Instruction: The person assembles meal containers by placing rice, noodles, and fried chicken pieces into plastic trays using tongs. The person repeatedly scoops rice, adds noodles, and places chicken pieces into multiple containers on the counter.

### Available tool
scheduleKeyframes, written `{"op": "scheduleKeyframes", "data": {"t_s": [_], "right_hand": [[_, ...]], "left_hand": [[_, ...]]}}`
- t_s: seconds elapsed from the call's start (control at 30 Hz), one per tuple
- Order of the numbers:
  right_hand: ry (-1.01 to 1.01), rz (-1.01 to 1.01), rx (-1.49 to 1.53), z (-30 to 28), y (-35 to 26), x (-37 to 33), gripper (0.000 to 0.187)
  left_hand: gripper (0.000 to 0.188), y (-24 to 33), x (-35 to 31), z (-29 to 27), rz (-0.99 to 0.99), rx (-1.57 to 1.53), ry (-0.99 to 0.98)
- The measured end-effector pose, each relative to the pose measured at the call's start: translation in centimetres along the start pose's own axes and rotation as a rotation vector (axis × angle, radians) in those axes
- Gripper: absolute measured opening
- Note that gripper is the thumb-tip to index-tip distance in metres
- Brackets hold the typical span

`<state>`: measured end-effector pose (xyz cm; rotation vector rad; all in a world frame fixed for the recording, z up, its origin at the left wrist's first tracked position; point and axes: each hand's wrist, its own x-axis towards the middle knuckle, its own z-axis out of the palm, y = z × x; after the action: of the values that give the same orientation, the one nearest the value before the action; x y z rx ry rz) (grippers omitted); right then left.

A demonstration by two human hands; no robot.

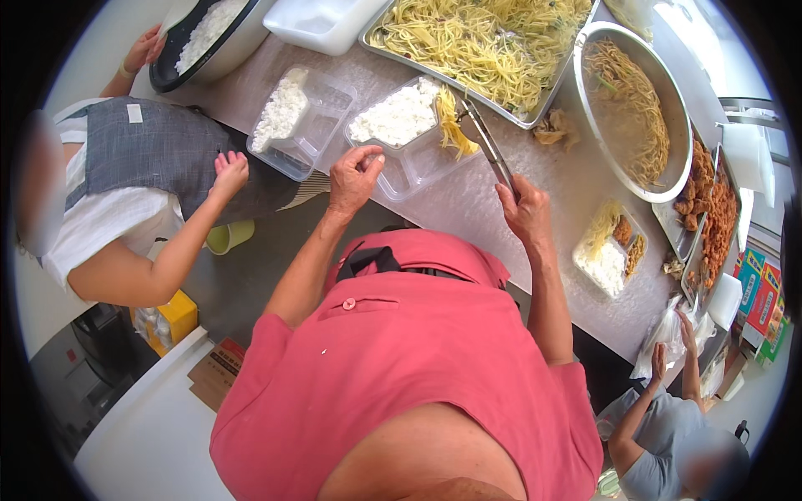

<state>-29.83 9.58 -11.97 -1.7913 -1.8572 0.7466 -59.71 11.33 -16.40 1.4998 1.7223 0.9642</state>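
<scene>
My right hand grips metal tongs. Their far ends are at a clump of yellow noodle-like strands over the right part of a clear compartment container. White rice fills that container's large section. At its near left edge is my left hand, fingers curled with the thumb against them; whether they pinch the rim or anything else is hidden. Left of it stands a second clear container with rice in one section. A large metal tray of the yellow strands lies beyond the tongs.
Right of the tray stands a metal basin of brown noodles. A filled container and trays of reddish-brown food are further right. At left, a co-worker holds a rice pot; another co-worker handles plastic bags at lower right.
</scene>
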Motion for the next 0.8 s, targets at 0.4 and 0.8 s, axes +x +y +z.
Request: {"op": "scheduleKeyframes", "data": {"t_s": [0.4,0.8], "right_hand": [[0.111,-0.024,0.035,-2.7,-0.3,-3.1,0.024],[0.132,-0.149,0.116,-9.0,4.5,-4.8,0.026]], "left_hand": [[0.031,-5.6,-1.6,2.3,-0.439,-0.545,0.408],[0.029,-1.2,-5.8,6.6,-0.736,-0.616,0.278]]}}
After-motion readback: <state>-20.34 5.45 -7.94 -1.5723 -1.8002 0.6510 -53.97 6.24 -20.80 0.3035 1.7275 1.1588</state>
